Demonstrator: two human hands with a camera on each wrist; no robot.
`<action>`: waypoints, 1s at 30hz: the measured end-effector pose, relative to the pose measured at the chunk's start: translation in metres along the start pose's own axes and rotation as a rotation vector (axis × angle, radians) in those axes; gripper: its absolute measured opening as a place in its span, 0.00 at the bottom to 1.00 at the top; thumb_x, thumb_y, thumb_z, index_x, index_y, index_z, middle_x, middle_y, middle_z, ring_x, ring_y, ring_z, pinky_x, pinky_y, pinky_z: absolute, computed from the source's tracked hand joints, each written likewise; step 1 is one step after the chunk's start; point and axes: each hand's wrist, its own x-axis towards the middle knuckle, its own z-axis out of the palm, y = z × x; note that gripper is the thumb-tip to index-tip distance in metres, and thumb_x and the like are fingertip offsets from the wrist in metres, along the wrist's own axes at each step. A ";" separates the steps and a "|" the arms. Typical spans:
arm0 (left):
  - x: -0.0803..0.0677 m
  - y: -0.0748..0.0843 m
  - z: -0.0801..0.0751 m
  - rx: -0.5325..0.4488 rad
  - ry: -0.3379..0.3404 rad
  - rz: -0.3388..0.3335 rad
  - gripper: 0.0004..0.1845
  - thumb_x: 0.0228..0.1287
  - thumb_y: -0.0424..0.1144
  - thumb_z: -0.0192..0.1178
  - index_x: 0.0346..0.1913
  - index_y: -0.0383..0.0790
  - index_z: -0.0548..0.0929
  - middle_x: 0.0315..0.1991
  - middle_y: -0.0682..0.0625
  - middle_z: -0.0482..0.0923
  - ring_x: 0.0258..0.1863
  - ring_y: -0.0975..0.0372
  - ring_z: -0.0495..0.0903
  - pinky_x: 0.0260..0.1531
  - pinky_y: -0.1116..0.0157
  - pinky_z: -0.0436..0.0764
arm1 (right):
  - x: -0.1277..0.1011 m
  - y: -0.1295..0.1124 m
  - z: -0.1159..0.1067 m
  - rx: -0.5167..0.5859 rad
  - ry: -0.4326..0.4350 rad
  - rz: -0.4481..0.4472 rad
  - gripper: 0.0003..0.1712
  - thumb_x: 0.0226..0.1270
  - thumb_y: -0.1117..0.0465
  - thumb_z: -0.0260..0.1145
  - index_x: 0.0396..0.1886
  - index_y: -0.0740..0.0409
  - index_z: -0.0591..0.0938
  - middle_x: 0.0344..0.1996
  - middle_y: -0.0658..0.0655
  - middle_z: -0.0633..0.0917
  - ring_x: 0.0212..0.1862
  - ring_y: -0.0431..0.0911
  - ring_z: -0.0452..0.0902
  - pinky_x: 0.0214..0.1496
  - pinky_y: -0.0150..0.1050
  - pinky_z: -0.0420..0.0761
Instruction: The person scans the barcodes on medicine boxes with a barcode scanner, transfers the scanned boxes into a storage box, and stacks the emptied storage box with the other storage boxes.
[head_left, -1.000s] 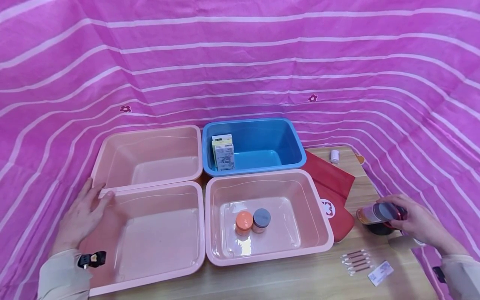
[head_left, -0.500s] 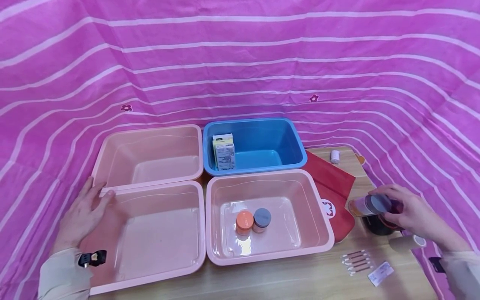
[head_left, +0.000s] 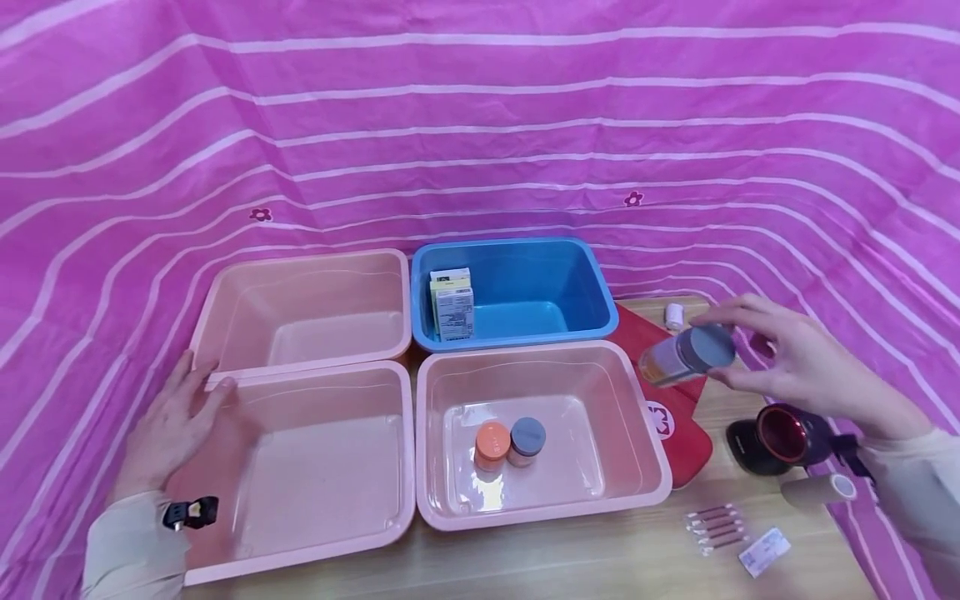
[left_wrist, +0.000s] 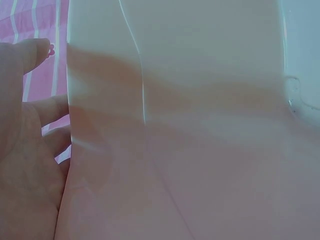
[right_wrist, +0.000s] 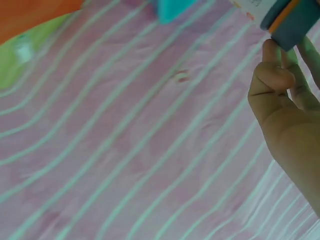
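The right hand [head_left: 798, 362] pinches a lidded jar [head_left: 684, 358] aloft, seemingly the carrying step, calling next for steady placement; the left hand [head_left: 167, 429] lies relaxed, its pink tub [head_left: 322, 475] contact unclear.

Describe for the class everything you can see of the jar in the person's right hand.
The jar has a dark grey lid and a clear-looking body, perhaps plastic, with a pale label and amber colour near its base. It is held tilted, base leftward in the head view, overlapping the red pouch. The right hand grips its lid end. The print is illegible.
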 end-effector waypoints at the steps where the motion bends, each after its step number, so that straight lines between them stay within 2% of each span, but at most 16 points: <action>1: 0.001 0.001 0.000 0.000 0.001 0.002 0.36 0.81 0.54 0.45 0.80 0.36 0.56 0.84 0.38 0.32 0.77 0.28 0.42 0.62 0.22 0.52 | 0.009 -0.005 -0.001 0.011 -0.008 -0.020 0.42 0.40 0.75 0.83 0.60 0.53 0.84 0.43 0.40 0.79 0.33 0.35 0.68 0.27 0.28 0.70; 7: 0.002 0.002 -0.001 0.008 0.005 0.003 0.35 0.82 0.54 0.45 0.80 0.35 0.57 0.84 0.36 0.34 0.77 0.27 0.44 0.61 0.22 0.53 | 0.067 -0.030 0.003 0.132 -0.073 -0.115 0.35 0.48 0.72 0.81 0.59 0.52 0.84 0.46 0.43 0.81 0.39 0.38 0.71 0.32 0.29 0.76; 11: 0.001 0.002 -0.001 0.005 -0.005 0.001 0.36 0.82 0.55 0.44 0.80 0.35 0.57 0.84 0.36 0.33 0.77 0.27 0.43 0.60 0.22 0.53 | 0.109 -0.045 0.016 0.183 -0.110 -0.160 0.31 0.53 0.68 0.80 0.59 0.52 0.84 0.48 0.48 0.81 0.34 0.41 0.71 0.28 0.32 0.75; 15: -0.001 0.002 -0.002 0.001 -0.012 -0.002 0.36 0.81 0.55 0.44 0.80 0.35 0.56 0.84 0.36 0.32 0.77 0.26 0.42 0.60 0.21 0.52 | 0.151 -0.062 0.035 0.231 -0.153 -0.190 0.30 0.57 0.62 0.79 0.61 0.53 0.83 0.52 0.51 0.82 0.41 0.43 0.72 0.34 0.35 0.76; 18: -0.002 0.001 -0.002 0.001 -0.004 -0.002 0.36 0.81 0.55 0.44 0.80 0.35 0.57 0.84 0.36 0.32 0.76 0.26 0.43 0.60 0.21 0.53 | 0.184 -0.074 0.056 0.286 -0.192 -0.209 0.29 0.59 0.60 0.78 0.61 0.54 0.82 0.52 0.53 0.82 0.48 0.44 0.72 0.39 0.38 0.79; 22: -0.003 0.000 -0.001 0.005 0.005 -0.001 0.36 0.82 0.55 0.44 0.79 0.34 0.58 0.83 0.35 0.34 0.76 0.25 0.44 0.60 0.22 0.53 | 0.225 -0.092 0.089 0.327 -0.240 -0.230 0.28 0.61 0.59 0.77 0.61 0.57 0.82 0.51 0.55 0.82 0.50 0.46 0.74 0.45 0.41 0.82; 26: -0.005 0.001 -0.002 0.016 0.005 -0.006 0.35 0.82 0.54 0.44 0.79 0.34 0.58 0.83 0.34 0.34 0.75 0.25 0.45 0.59 0.22 0.55 | 0.260 -0.116 0.122 0.322 -0.297 -0.207 0.29 0.63 0.55 0.76 0.63 0.57 0.81 0.52 0.54 0.81 0.53 0.46 0.74 0.56 0.42 0.80; 30: -0.007 0.003 -0.002 0.013 0.002 -0.011 0.36 0.82 0.55 0.44 0.79 0.34 0.58 0.83 0.35 0.34 0.76 0.25 0.46 0.59 0.22 0.55 | 0.294 -0.142 0.156 0.296 -0.345 -0.166 0.29 0.64 0.55 0.76 0.64 0.56 0.81 0.54 0.53 0.81 0.54 0.45 0.75 0.57 0.38 0.80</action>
